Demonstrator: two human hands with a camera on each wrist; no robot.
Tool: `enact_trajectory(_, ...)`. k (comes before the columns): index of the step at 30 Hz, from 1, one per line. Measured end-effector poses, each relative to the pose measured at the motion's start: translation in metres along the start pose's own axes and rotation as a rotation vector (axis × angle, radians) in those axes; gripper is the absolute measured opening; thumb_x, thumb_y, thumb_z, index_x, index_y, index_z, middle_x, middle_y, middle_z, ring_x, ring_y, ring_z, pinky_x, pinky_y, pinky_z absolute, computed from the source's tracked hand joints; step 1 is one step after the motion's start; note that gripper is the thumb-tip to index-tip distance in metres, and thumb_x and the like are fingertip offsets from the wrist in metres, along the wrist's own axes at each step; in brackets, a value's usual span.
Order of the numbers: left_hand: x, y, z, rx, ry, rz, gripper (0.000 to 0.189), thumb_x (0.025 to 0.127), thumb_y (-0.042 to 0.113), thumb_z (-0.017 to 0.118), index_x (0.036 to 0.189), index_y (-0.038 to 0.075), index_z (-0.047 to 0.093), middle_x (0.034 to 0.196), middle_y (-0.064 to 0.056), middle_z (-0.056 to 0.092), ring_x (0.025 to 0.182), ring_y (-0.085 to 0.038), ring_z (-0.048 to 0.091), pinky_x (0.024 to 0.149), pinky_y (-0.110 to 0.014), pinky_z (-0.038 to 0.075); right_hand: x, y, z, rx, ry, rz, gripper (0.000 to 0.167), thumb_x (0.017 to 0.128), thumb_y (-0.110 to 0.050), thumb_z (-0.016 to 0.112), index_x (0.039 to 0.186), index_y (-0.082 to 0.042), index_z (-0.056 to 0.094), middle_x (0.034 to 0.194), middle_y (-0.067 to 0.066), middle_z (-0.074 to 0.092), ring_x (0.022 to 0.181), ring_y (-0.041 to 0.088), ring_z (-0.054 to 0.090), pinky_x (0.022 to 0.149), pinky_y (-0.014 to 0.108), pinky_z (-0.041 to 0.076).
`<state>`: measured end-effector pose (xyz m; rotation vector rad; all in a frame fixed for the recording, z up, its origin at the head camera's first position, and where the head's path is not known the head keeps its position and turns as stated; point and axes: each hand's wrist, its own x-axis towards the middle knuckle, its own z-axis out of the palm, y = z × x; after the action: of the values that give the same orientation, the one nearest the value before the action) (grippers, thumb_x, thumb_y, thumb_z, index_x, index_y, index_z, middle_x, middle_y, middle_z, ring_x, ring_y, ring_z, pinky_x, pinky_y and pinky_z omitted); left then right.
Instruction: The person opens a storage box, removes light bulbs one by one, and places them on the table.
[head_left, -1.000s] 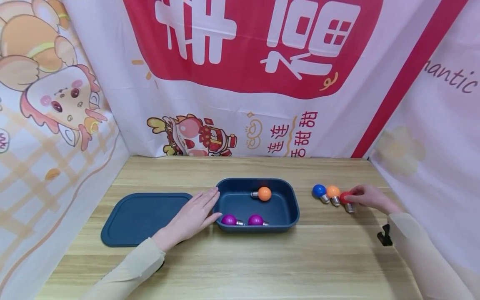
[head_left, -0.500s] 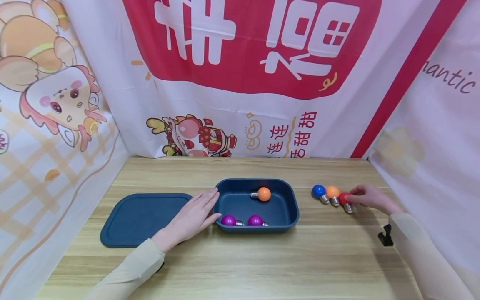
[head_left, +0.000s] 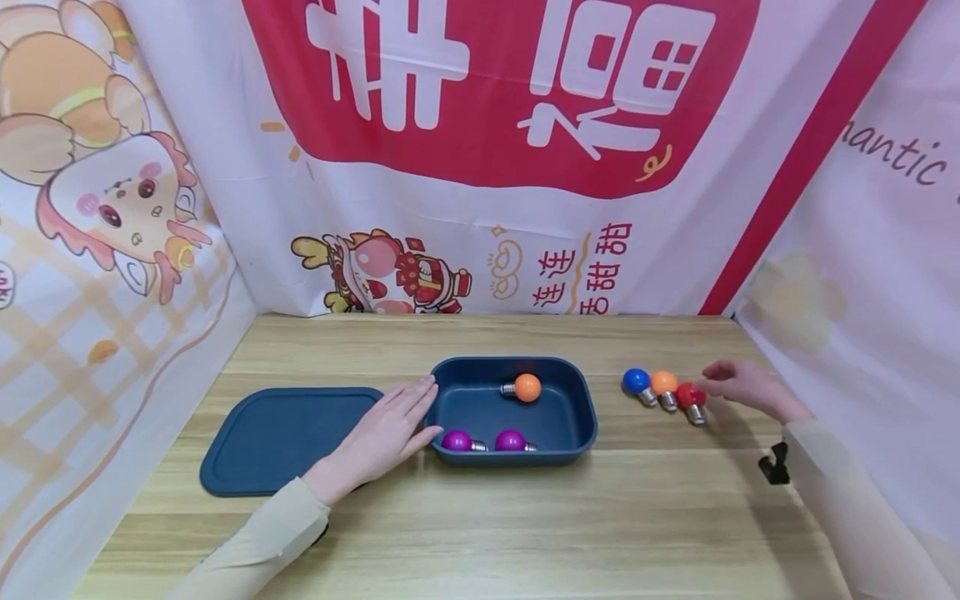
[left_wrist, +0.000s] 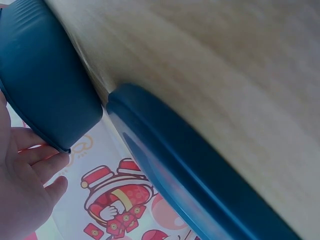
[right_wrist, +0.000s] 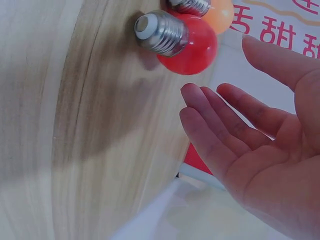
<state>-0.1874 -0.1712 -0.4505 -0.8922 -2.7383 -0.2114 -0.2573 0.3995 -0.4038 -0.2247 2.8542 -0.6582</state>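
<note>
My left hand (head_left: 386, 429) lies with straight fingers against the left rim of a dark blue rectangular box (head_left: 480, 408). Inside the box are an orange light bulb (head_left: 528, 387) near the back and two purple light bulbs (head_left: 457, 441) along the front wall. Just right of a red light bulb (head_left: 691, 395) hovers my right hand (head_left: 742, 390), fingers loosely bent and holding nothing. In the right wrist view a small gap shows between the fingertips and the red bulb (right_wrist: 192, 47). A second orange bulb (head_left: 663, 383) and a blue bulb (head_left: 637, 382) line up beside the red one.
A dark blue lid (head_left: 288, 442) lies flat on the wooden table (head_left: 487, 533), left of the box and partly under my left forearm in the head view. Printed cloth hangs (head_left: 480, 208) behind the table and along both sides.
My right hand has let go of the red bulb and drawn slightly back from it, up and to the right. The left hand and the box stay as they were.
</note>
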Motion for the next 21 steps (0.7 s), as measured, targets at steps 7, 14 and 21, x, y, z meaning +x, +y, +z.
enact_trajectory(7,0.000,0.000,-0.001,0.005,-0.001,0.003,0.067,0.099,0.047,0.055,0.148,0.002,0.045,0.157,-0.013,0.042,0.145,-0.027,0.042,0.120,-0.048,0.035,0.000,-0.012,-0.003,-0.016,0.015,-0.001,0.059,0.095,-0.039,0.063,0.127,0.011,0.057,0.119,0.030,0.065,0.105,0.038,0.064,0.087,0.052,0.055)
enact_trajectory(14,-0.001,0.000,-0.002,0.006,0.005,0.006,0.066,0.099,0.046,0.055,0.147,0.002,0.045,0.156,-0.014,0.043,0.145,-0.027,0.043,0.119,-0.049,0.036,0.003,-0.025,-0.003,-0.025,0.039,-0.040,0.055,0.095,-0.037,0.065,0.124,0.009,0.060,0.117,0.028,0.067,0.106,0.041,0.064,0.087,0.052,0.056)
enact_trajectory(21,0.000,0.000,-0.002,0.013,0.002,0.015,0.066,0.100,0.048,0.052,0.148,0.002,0.045,0.156,-0.013,0.043,0.145,-0.026,0.043,0.119,-0.048,0.036,0.006,-0.039,-0.003,-0.040,0.068,-0.096,0.049,0.094,-0.032,0.068,0.118,0.010,0.063,0.111,0.027,0.069,0.101,0.039,0.068,0.084,0.050,0.058)
